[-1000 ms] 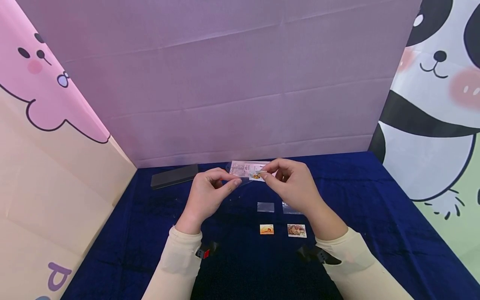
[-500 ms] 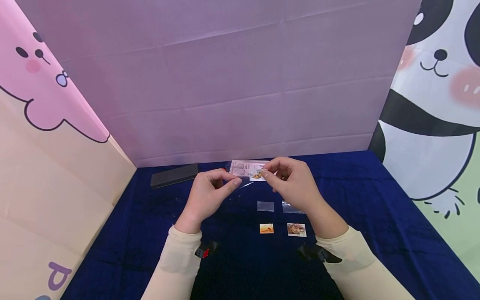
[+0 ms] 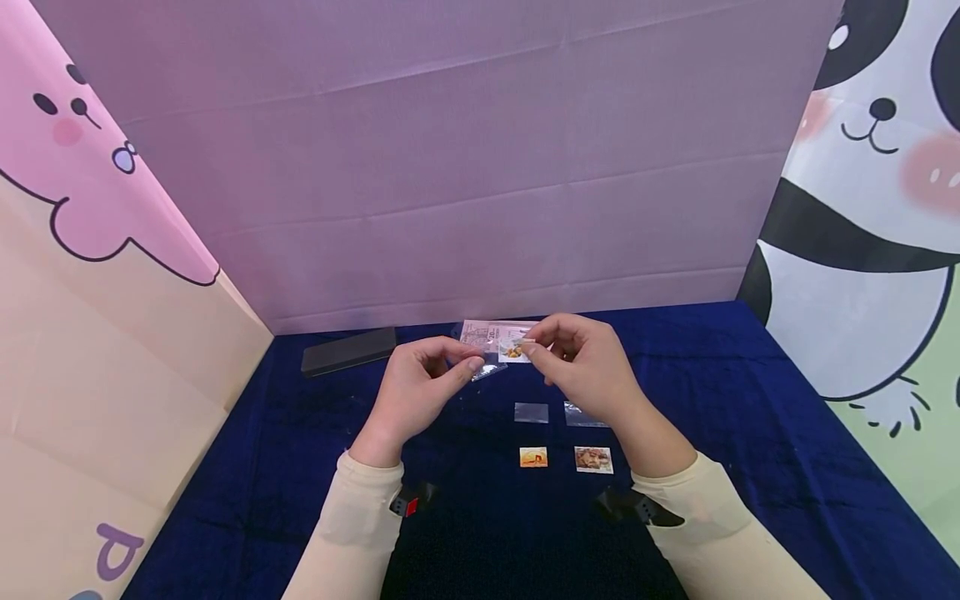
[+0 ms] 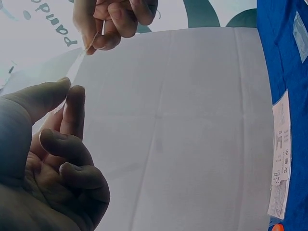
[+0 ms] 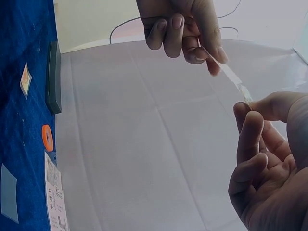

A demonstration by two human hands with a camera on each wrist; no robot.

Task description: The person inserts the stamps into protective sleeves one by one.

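Observation:
My left hand point(image 3: 420, 383) pinches a thin clear plastic sleeve point(image 3: 489, 367) between thumb and index finger. Opposite it, my right hand point(image 3: 585, 358) holds a small white-bordered stamp point(image 3: 513, 350) with a yellow picture by its right edge. Both hands are raised above the table, a short gap between their fingertips. In the right wrist view the clear sleeve point(image 5: 233, 77) bridges that gap, seen almost edge-on, and reaches the right fingertips. The left wrist view has the left hand point(image 4: 62, 154) near and the right hand point(image 4: 115, 21) beyond, its outer fingers loosely curled.
On the blue cloth point(image 3: 262, 467) lie two clear sleeves, one small point(image 3: 531, 413), one point(image 3: 583, 416) partly behind the right hand. Nearer are an orange stamp point(image 3: 533, 457) and a brown-toned stamp point(image 3: 593, 461). Behind are a dark flat box point(image 3: 348, 352), a pink printed packet point(image 3: 480, 333) and an orange ring point(image 5: 47, 138).
The clear sleeve at my left fingertips has tilted, and its face now catches the light beside the stamp's lower left edge. Both hands have stayed almost still.

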